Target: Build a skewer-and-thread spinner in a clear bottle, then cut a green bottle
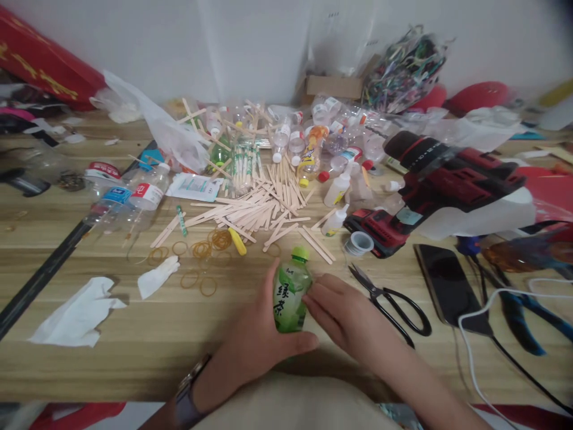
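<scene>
A green tea bottle [290, 292] with a bright green cap stands at the table's front edge, close to my body. My left hand [268, 325] is wrapped around its left side and lower front, thumb lying across the base. From the other side, my right hand [333, 304] touches the bottle's label with bent fingers pressed together; whether anything small is pinched there is hidden. Black-handled scissors [389, 304] lie just right of my right hand. Beyond the bottle are loose wooden sticks [255, 206], a yellow utility knife [237, 241] and several rubber bands [210, 243].
A red and black cordless drill [430, 185] lies at right, near a phone [452, 286] with a white cable and blue-handled pliers [521, 316]. Glue bottles [335, 221] stand mid-table. Empty plastic bottles [147, 194] sit left; more crowd the back. Crumpled tissue [80, 313] lies front left.
</scene>
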### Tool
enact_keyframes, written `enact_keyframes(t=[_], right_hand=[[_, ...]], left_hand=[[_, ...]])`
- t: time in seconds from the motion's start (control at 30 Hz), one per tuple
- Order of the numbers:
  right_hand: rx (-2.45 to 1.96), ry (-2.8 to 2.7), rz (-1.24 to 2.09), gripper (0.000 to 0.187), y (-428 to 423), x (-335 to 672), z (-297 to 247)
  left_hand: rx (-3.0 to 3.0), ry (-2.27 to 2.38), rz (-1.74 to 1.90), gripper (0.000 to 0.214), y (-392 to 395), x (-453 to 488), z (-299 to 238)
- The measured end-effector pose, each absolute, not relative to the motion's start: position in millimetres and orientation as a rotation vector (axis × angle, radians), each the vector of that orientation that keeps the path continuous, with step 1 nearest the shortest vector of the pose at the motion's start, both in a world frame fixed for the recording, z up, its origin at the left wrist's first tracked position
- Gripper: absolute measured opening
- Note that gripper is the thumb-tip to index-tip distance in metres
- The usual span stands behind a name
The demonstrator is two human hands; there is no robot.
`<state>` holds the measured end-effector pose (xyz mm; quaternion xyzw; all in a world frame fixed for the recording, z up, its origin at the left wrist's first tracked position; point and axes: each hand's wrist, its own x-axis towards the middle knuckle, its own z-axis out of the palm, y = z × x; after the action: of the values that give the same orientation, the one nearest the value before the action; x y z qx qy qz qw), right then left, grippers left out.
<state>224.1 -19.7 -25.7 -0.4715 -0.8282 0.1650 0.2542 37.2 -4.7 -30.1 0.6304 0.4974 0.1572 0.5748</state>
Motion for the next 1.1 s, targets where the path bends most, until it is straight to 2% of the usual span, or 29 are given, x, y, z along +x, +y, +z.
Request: enact_keyframes(t=[0.07,0.17,0.27,0.37,0.43,0.57,0.73,0.9,1.1], right_hand=[[-1.229,-2.261,0.308,0.031,-22.4,217.8,-30.2],[-1.166,-2.215,0.256,0.032,-25.5,213.4,-33.4],[-1.157,-2.032,0.493,0.031,-26.1,218.0,-34.0],[-1.177,-1.479,0.953,0.031,-23.5,225.0,-39.7],[-1.148,-1.145,1.115,0.034,-20.2,227.0,-45.3],[-1.082,-0.915,1.168,0.037,-14.4,222.3,-46.7],[-0.986,-0.634,1.321,0.038,-16.7,207.3,-33.3],[-0.949,-0.45,1.413,0.042,-16.5,199.0,-28.0],[-0.857,-0.142,1.698,0.055,-1.0,214.6,-24.4]], left_hand=[[1.489,1.218,0.348,0.122,-2.1,37.9,-30.6],[1.516,1.279,0.342,0.112,-0.4,39.5,-30.8],[1.437,1.175,0.381,0.099,1.6,36.5,-33.2],[1.204,0.902,0.48,0.089,4.6,30.5,-39.1],[0.992,0.707,0.509,0.084,5.0,28.4,-43.4],[0.71,0.586,0.492,0.077,0.9,32.4,-48.7],[0.824,0.812,0.594,0.056,-1.5,40.1,-47.2],[1.015,1.025,0.619,0.072,0.1,40.5,-38.2],[0.703,0.827,0.597,0.057,-3.8,36.9,-36.8]])
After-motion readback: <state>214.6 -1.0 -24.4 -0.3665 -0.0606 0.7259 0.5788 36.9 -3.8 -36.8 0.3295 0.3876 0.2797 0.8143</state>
